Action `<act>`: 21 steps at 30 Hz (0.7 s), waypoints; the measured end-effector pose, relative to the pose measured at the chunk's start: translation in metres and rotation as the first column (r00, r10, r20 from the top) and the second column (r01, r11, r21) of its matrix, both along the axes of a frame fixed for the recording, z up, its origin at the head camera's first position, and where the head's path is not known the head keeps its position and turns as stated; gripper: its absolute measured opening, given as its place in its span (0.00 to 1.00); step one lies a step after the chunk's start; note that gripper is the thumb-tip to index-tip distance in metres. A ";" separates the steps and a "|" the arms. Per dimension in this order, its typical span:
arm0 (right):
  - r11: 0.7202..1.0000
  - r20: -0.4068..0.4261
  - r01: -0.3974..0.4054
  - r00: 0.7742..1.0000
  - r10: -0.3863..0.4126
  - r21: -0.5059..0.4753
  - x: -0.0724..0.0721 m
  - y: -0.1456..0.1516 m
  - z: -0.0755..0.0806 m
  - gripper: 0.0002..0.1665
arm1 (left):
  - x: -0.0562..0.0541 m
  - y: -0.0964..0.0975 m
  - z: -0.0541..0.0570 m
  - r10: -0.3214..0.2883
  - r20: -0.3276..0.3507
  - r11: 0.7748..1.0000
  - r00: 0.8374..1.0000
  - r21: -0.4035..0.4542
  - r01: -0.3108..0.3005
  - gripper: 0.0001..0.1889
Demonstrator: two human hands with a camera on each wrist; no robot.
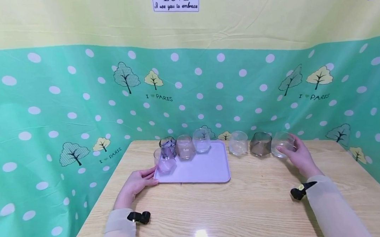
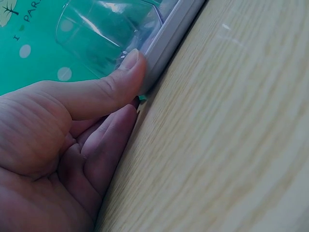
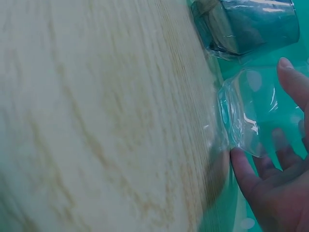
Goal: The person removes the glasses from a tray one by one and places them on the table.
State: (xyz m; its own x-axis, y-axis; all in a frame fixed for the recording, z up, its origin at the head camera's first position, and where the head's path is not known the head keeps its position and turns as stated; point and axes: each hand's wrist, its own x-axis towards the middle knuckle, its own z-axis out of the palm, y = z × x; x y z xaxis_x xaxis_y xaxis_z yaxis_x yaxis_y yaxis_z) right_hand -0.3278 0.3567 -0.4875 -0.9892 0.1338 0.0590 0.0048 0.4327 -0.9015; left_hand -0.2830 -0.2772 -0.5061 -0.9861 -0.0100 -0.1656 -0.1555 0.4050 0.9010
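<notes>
A pale lilac rectangular tray with rounded corners (image 1: 205, 171) is laid on a light wood-grain tabletop (image 1: 219, 212). Its near left corner is pinched by the left hand (image 1: 136, 182); in the left wrist view the thumb is seen pressed against the rim, with the other fingers folded beneath it, close to the tabletop.

Four stemless glasses are stood on the tray, gathered toward its left and back: a clear, pink-tinged glass (image 1: 165, 165) near the pinched corner, a glass showing dark markings (image 1: 168, 143) just behind it, a brownish-amber glass (image 1: 185, 148) beside that, and a colourless clear glass (image 1: 201, 141) at the tray's back edge.

To the right of the tray, three more are lined up: a frosty-looking clear glass (image 1: 238, 144) nearest to it, then a dark smoky-brown glass (image 1: 260, 144), and farthest from it a plain transparent glass (image 1: 279, 146). This last one is held by the right hand (image 1: 301, 156), which is spread to the glass's width, thumb on one side and fingers on the other. Whether its base is lifted cannot be told.

Behind the tray, a green cloth with white dots and printed trees (image 1: 158, 116) is hung.
</notes>
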 end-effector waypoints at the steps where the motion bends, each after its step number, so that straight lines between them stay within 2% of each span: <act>1: 1.000 0.005 0.001 1.000 -0.001 0.002 0.000 0.000 0.000 0.64 | 0.000 0.000 0.001 0.004 0.002 1.000 1.000 0.002 -0.004 0.38; 8: 0.994 0.031 0.043 0.999 -0.040 -0.101 0.006 0.002 -0.001 0.68 | 0.000 0.001 0.001 0.014 0.010 1.000 1.000 0.019 -0.014 0.38; 12: 0.971 0.039 0.160 0.987 -0.155 -0.178 0.011 -0.002 -0.001 0.65 | -0.001 0.001 0.000 0.014 0.005 1.000 1.000 0.025 -0.015 0.38; 14: 0.940 0.043 0.250 0.968 -0.247 -0.233 0.013 -0.007 0.000 0.62 | 0.000 0.002 -0.001 0.010 0.002 1.000 1.000 0.021 -0.010 0.38; 17: 0.865 0.036 0.366 0.925 -0.377 -0.342 0.015 -0.018 0.005 0.56 | -0.001 0.002 -0.002 0.008 0.000 1.000 1.000 0.014 -0.008 0.38; 19: 0.822 0.016 0.403 0.901 -0.433 -0.403 0.015 -0.028 0.010 0.52 | -0.001 0.001 -0.001 0.005 -0.001 1.000 1.000 0.012 -0.005 0.38; 21: 0.799 -0.009 0.413 0.886 -0.464 -0.437 0.015 -0.040 0.015 0.50 | 0.000 0.001 -0.001 0.005 -0.002 1.000 1.000 0.011 -0.005 0.38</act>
